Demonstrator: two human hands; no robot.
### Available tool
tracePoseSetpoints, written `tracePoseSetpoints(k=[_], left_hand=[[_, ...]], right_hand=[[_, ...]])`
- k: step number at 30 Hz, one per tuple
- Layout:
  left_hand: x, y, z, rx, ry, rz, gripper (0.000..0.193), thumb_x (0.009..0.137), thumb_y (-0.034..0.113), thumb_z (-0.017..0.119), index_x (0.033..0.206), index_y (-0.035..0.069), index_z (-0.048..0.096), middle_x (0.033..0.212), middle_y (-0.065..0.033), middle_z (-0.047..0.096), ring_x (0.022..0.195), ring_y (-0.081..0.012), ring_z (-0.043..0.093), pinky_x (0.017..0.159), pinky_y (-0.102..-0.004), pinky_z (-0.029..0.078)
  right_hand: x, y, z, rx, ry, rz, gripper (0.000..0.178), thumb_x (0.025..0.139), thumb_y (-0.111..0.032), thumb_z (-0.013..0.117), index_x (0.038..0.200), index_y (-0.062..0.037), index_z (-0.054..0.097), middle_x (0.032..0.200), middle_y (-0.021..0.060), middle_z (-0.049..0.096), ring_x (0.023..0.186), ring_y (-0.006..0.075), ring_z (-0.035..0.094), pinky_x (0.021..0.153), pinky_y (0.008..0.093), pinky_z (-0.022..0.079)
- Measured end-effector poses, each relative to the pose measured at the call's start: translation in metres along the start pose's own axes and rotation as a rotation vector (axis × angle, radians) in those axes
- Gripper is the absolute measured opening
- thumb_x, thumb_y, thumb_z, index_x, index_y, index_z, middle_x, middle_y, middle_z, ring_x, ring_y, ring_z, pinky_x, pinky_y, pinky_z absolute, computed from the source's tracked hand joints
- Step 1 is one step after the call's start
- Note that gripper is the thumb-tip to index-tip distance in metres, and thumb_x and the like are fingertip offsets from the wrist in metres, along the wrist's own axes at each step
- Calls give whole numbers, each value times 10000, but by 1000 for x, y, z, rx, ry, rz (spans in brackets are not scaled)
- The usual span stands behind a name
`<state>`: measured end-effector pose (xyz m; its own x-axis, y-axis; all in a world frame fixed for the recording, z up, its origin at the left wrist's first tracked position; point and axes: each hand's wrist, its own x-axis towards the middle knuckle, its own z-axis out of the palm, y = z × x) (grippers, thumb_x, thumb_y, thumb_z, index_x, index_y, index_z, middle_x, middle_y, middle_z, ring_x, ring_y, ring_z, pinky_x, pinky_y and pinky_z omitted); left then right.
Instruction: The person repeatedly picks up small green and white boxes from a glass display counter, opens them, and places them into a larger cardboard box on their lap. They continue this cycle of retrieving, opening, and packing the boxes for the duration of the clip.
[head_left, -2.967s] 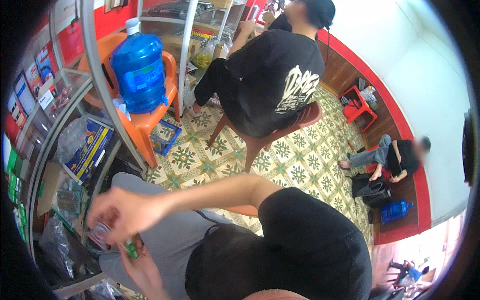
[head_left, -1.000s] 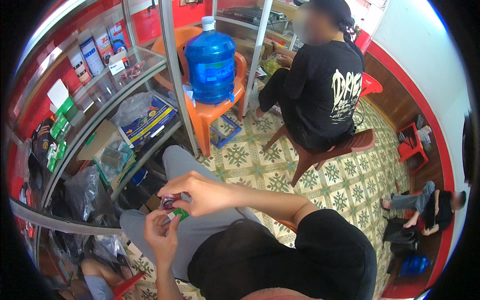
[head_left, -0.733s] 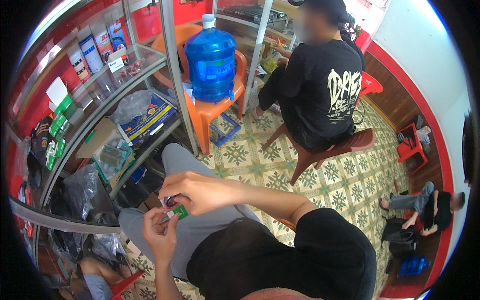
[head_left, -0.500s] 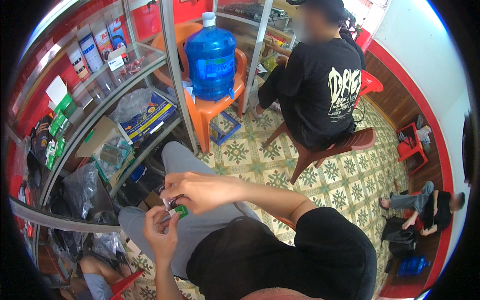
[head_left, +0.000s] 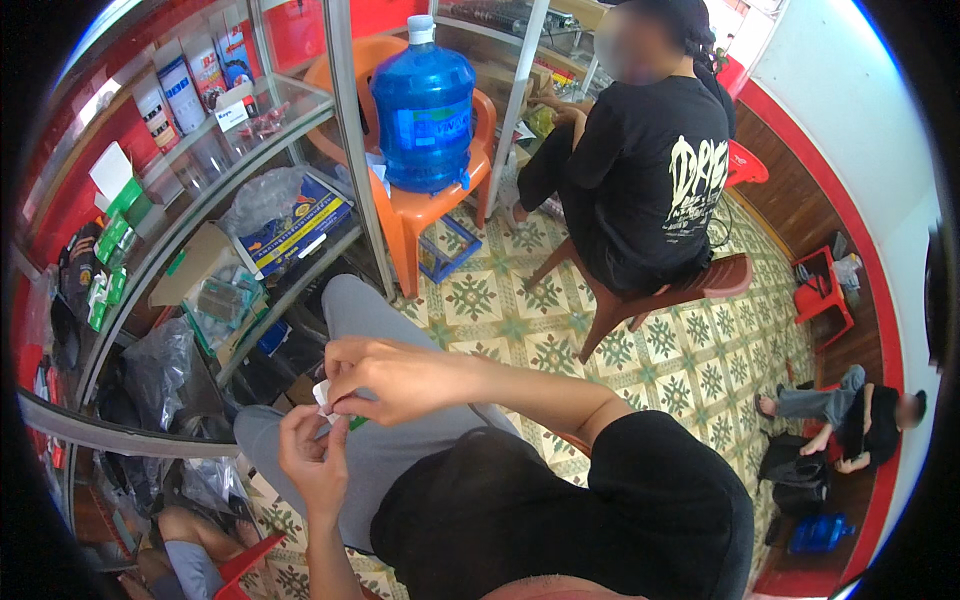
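Over my lap, both hands meet at a small green and white carton (head_left: 357,422). A white flap (head_left: 321,394) stands up at its end, and most of the carton is covered by fingers. My left hand (head_left: 312,458) grips it from below and the left, thumb against the side. From above, my right hand (head_left: 388,380) is closed with its fingertips pressed on the carton beside the flap. Whether anything else lies under those fingertips is hidden.
A glass cabinet (head_left: 222,320) with spray cans and boxes stands at left. Ahead, an orange chair (head_left: 425,218) carries a blue water jug (head_left: 424,115). Someone in black (head_left: 650,170) sits on a brown chair (head_left: 700,283); another person (head_left: 873,425) sits far right. Bare legs (head_left: 195,540) show lower left.
My right fingers have moved over the carton and now cover more of its green side. A small dark item seen at its end before is hidden now. My view has shifted slightly.
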<state>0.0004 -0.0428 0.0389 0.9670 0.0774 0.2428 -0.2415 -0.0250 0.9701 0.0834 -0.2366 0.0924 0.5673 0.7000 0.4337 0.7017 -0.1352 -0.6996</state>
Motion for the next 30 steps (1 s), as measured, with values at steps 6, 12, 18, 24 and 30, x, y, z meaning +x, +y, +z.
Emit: tracePoseSetpoints(k=[6, 12, 18, 24, 30], left_hand=[[0, -2, -1, -43, 0, 7, 363, 898, -101, 644, 1209, -20, 476, 1147, -194, 650, 1058, -203, 650, 820, -280, 571], [-2, -4, -2, -41, 10, -18, 367, 896, -104, 646, 1211, -29, 473, 1136, -187, 645, 1047, -201, 650, 823, -286, 571], [1, -2, -9, -14, 74, 83, 342, 900, -85, 654, 1206, -51, 505, 1132, -193, 644, 1040, -218, 655, 807, -291, 579], [-1, -2, -4, -39, 92, 19, 297, 899, -75, 662, 1188, -87, 595, 1130, -196, 652, 1039, -214, 657, 813, -295, 580], [1, 0, -3, 112, 38, 96, 230, 900, -83, 647, 1129, -92, 643, 1133, -159, 644, 1015, -197, 646, 826, -281, 551]], right_hand=[[-1, -1, -2, -15, -2, -34, 215, 799, -109, 763, 1012, -81, 759, 948, 124, 561, 899, 301, 580, 780, 389, 473], [-2, -1, -1, 4, -1, -9, 231, 795, -78, 763, 1026, -85, 759, 946, 122, 558, 901, 295, 581, 782, 382, 472], [1, 4, -1, 62, 34, 4, 176, 797, -92, 755, 970, -62, 754, 949, 142, 585, 909, 330, 597, 783, 406, 477], [-2, 6, -3, 87, -57, 46, 194, 831, -78, 737, 1025, -68, 750, 973, 124, 583, 875, 291, 597, 758, 382, 479], [-2, 6, -7, 100, -62, 50, 170, 835, -70, 735, 1004, -49, 743, 958, 125, 611, 820, 279, 629, 718, 376, 495]])
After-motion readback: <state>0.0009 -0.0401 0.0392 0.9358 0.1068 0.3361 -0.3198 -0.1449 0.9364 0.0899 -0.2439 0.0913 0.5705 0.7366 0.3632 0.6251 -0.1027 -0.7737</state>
